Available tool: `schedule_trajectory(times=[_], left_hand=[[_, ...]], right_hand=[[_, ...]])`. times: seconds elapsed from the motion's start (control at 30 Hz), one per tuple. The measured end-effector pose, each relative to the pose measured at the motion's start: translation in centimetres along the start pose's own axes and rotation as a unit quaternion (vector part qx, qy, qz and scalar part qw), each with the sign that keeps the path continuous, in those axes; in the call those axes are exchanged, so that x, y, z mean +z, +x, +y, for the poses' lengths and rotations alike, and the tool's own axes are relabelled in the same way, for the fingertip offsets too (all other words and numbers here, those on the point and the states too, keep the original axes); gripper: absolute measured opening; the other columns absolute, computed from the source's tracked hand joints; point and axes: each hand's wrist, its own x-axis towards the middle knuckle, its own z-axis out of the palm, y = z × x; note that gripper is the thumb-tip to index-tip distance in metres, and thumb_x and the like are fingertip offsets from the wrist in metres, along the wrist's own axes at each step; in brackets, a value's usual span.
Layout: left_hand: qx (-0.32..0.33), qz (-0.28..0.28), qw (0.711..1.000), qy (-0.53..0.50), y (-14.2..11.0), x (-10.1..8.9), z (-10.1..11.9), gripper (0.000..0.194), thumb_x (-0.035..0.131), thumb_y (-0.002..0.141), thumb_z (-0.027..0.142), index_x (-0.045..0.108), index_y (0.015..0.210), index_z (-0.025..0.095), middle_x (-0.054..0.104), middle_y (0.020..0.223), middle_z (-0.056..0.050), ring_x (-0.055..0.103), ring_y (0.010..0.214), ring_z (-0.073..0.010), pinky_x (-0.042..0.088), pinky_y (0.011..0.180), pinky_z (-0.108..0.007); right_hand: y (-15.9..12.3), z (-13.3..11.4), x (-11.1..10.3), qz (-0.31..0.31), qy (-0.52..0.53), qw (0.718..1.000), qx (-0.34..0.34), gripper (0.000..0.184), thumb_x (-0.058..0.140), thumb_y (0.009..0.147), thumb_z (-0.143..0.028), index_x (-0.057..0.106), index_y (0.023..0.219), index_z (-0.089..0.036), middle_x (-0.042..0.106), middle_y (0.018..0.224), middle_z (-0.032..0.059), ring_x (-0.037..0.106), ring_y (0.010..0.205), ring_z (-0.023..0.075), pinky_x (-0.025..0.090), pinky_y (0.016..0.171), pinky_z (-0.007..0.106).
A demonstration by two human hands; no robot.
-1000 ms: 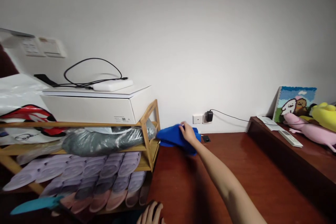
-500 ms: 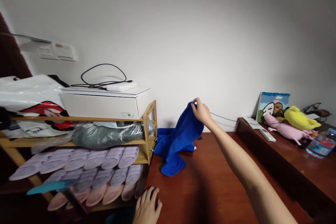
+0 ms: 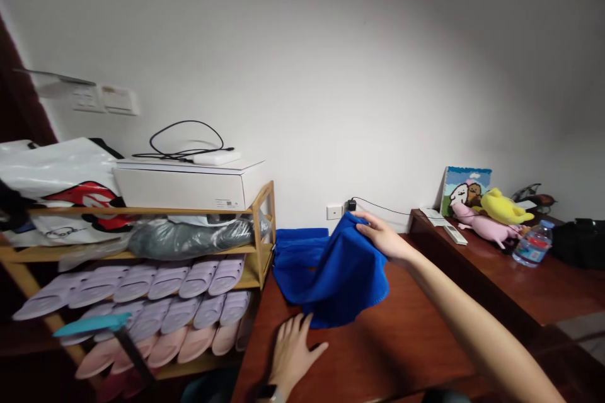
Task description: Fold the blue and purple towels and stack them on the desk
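A blue cloth (image 3: 347,277) is partly lifted from the brown wooden tabletop (image 3: 416,327), its left part lying in folds beside the shoe rack. My right hand (image 3: 380,236) pinches its upper edge, so the cloth drapes down from the fingers to the table. Near the cloth's front edge, my left hand (image 3: 293,347) rests on the tabletop with fingers spread and nothing in it. A watch (image 3: 269,393) is on the left wrist.
To the left, a wooden rack (image 3: 258,252) holds several lilac and pink slippers, with a white box (image 3: 184,186) on top. On a raised ledge at right are a water bottle (image 3: 534,244), a pink plush toy (image 3: 484,227) and a remote (image 3: 455,235). A plugged socket (image 3: 334,211) is behind.
My right hand has lowered the raised cloth edge, and the cloth now spreads wider toward the front right. My left hand has moved forward and right on the table. The socket has come into view.
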Motion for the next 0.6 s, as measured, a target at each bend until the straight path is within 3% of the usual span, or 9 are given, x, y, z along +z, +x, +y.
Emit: schedule_trajectory(times=[0.1, 0.17, 0.23, 0.33, 0.4, 0.5, 0.6], left_hand=[[-0.032, 0.046, 0.997, -0.049, 2.2, 0.8, 5.2, 0.042, 0.048, 0.1, 0.042, 0.076, 0.118, 0.017, 0.08, 0.117, -0.016, 0.074, 0.109, -0.0295, 0.055, 0.098, -0.043], [-0.034, 0.07, 0.994, -0.077, 3.9, 0.6, 6.7, 0.041, 0.039, 0.102, 0.03, 0.076, 0.114, 0.016, 0.08, 0.111, -0.015, 0.076, 0.102, -0.0263, 0.058, 0.092, -0.039], [-0.019, 0.081, 0.992, -0.095, 5.6, -0.8, 6.4, 0.039, 0.039, 0.1, 0.024, 0.073, 0.117, 0.017, 0.079, 0.118, -0.014, 0.075, 0.109, -0.025, 0.058, 0.095, -0.038], [-0.039, 0.131, 0.982, -0.133, 8.0, -4.7, 3.6, 0.041, 0.038, 0.099, 0.019, 0.061, 0.132, 0.017, 0.075, 0.131, -0.015, 0.073, 0.117, -0.0236, 0.058, 0.097, -0.037], [-0.087, 0.194, 0.962, -0.171, 9.2, -7.9, 1.4, 0.035, 0.041, 0.101, 0.024, 0.058, 0.13, 0.017, 0.076, 0.124, -0.015, 0.075, 0.109, -0.0249, 0.059, 0.09, -0.038], [-0.084, 0.201, 0.96, -0.174, 10.8, -11.9, -1.0, 0.026, 0.047, 0.098, 0.028, 0.061, 0.119, 0.02, 0.078, 0.112, -0.012, 0.075, 0.1, -0.0262, 0.058, 0.085, -0.037], [-0.056, 0.187, 0.966, -0.171, 12.4, -15.4, -1.3, 0.022, 0.05, 0.094, 0.025, 0.065, 0.11, 0.022, 0.079, 0.108, -0.01, 0.075, 0.1, -0.0255, 0.058, 0.087, -0.036]], right_hand=[[-0.8, -2.8, 0.4, 0.022, 0.045, 0.999, -0.004, 0.055, 0.071, 0.09, -0.053, 0.064, 0.139, -0.029, 0.075, 0.115, 0.003, 0.069, 0.1, 0.0231, 0.057, 0.093, 0.038], [-1.6, -4.9, -0.5, 0.055, 0.046, 0.997, -0.027, 0.058, 0.071, 0.091, -0.054, 0.063, 0.143, -0.031, 0.075, 0.118, 0.0028, 0.071, 0.101, 0.0235, 0.058, 0.092, 0.038], [-2.4, -6.8, -2.5, 0.092, 0.034, 0.994, -0.056, 0.06, 0.072, 0.09, -0.055, 0.062, 0.145, -0.033, 0.075, 0.122, 0.0022, 0.071, 0.103, 0.0236, 0.059, 0.091, 0.038], [-3.2, -8.0, -7.5, 0.171, 0.016, 0.98, -0.104, 0.061, 0.075, 0.089, -0.053, 0.062, 0.146, -0.035, 0.075, 0.124, 0.0014, 0.072, 0.104, 0.023, 0.06, 0.091, 0.037], [-3.4, -6.7, -11.5, 0.23, 0.017, 0.966, -0.116, 0.06, 0.076, 0.088, -0.05, 0.063, 0.145, -0.035, 0.076, 0.122, 0.0014, 0.072, 0.102, 0.0227, 0.061, 0.088, 0.036], [-4.1, -1.6, -16.7, 0.289, 0.04, 0.954, -0.063, 0.056, 0.079, 0.083, -0.041, 0.069, 0.137, -0.031, 0.078, 0.115, 0.0024, 0.073, 0.098, 0.0226, 0.061, 0.084, 0.035], [-5.1, 4.3, -19.1, 0.327, 0.059, 0.943, 0.033, 0.048, 0.079, 0.078, -0.033, 0.074, 0.125, -0.025, 0.08, 0.109, 0.0047, 0.074, 0.092, 0.0224, 0.061, 0.082, 0.034]])
